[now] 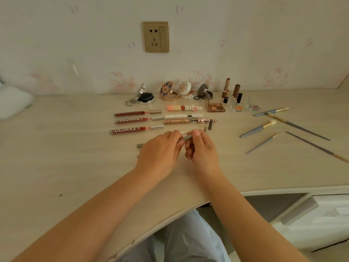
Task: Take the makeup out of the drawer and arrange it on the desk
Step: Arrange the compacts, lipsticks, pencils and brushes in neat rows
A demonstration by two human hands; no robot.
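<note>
Both my hands meet over the middle of the desk (56,148) on a thin grey makeup pencil (187,137). My left hand (160,150) pinches its left part and my right hand (200,148) pinches its right end. A grey cap (140,145) lies just left of my left hand. Behind them lie three red lip gloss tubes (130,122), a rose-gold pen (179,121), a white tube (177,116) and a pink bunny lipstick (184,107). Open compacts (170,91) and upright lipsticks (226,87) stand along the wall.
Several grey-handled brushes (258,128) lie scattered on the right of the desk. Small eyeshadow palettes (216,107) sit near the lipsticks. An open drawer (283,205) shows below the desk edge at right. A wall socket (155,37) is above. White fabric (13,103) lies at far left.
</note>
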